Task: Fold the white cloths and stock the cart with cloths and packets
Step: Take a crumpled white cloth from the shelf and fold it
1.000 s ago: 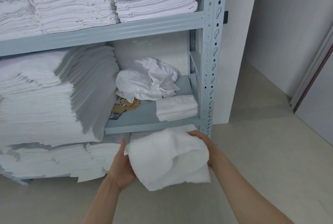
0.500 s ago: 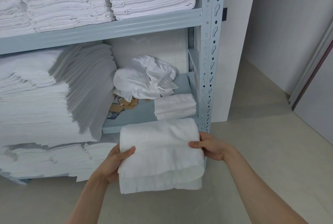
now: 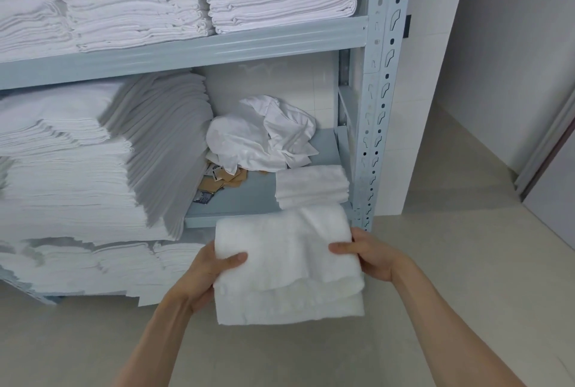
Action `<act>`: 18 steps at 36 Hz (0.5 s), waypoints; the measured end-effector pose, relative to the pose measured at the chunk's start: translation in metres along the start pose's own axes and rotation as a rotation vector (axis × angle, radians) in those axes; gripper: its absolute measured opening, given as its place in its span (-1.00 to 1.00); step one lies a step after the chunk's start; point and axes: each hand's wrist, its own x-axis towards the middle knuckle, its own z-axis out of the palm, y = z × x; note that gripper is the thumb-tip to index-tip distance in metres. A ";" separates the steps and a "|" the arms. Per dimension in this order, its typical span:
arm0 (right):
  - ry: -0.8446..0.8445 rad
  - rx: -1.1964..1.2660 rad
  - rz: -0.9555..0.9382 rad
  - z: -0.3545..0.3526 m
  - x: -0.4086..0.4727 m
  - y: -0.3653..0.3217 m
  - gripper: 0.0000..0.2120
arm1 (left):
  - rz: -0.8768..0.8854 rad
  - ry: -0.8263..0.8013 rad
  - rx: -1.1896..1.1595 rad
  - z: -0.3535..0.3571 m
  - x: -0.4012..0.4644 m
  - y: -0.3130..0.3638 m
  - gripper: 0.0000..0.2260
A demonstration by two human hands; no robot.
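Presently: one folded cloth, thick, soft, light, liable to slump, held before the shelf, left hand and right hand pinching opposite side edges, thumbs on top.

cloth: bunched → folded flat | thumbs now on top

A pale grey-blue metal shelving rack with a perforated upright stands against a white tiled wall, on a beige floor in soft, even light.
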 end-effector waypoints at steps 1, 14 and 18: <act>-0.004 0.009 -0.050 0.001 0.000 -0.010 -0.45 | 0.052 0.009 0.009 0.000 -0.002 0.009 -0.45; 0.143 0.111 -0.311 0.028 0.025 -0.064 -0.69 | 0.265 0.246 0.108 -0.017 -0.009 0.065 -0.68; 0.113 0.094 -0.271 0.033 0.031 -0.061 -0.67 | 0.148 0.249 0.112 -0.021 -0.010 0.048 -0.78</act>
